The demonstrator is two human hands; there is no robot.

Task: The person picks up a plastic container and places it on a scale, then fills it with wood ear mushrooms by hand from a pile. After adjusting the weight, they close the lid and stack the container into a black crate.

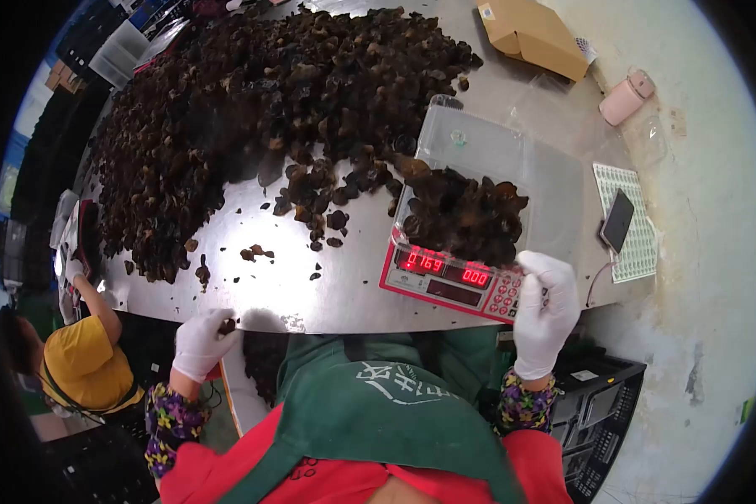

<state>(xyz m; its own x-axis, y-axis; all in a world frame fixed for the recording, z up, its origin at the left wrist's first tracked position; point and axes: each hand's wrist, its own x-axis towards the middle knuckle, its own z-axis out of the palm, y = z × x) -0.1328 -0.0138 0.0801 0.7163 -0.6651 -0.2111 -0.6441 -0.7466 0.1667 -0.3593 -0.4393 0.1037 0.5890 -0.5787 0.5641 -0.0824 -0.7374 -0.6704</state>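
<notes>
My left hand (202,343), in a white glove, is closed on a small dark piece at the table's front edge. My right hand (546,312), also gloved in white, is at the right front corner of a clear plastic box (470,139), its fingertips at the rim. Dark dried pieces (464,214) lie heaped in the front part of the box. Under it is a red scale (445,290) with lit red digits reading 0.169 and 0.00. The clear lid side of the box lies to the right. Whether my right fingers grip the rim is hard to tell.
A large pile of dark pieces (286,76) covers the steel table's (344,294) far left. Cardboard box (533,38), pink bottle (626,97), phone (617,220) and label sheet (647,244) lie right. A person in yellow (88,361) works at left. Black crates (596,412) stand lower right.
</notes>
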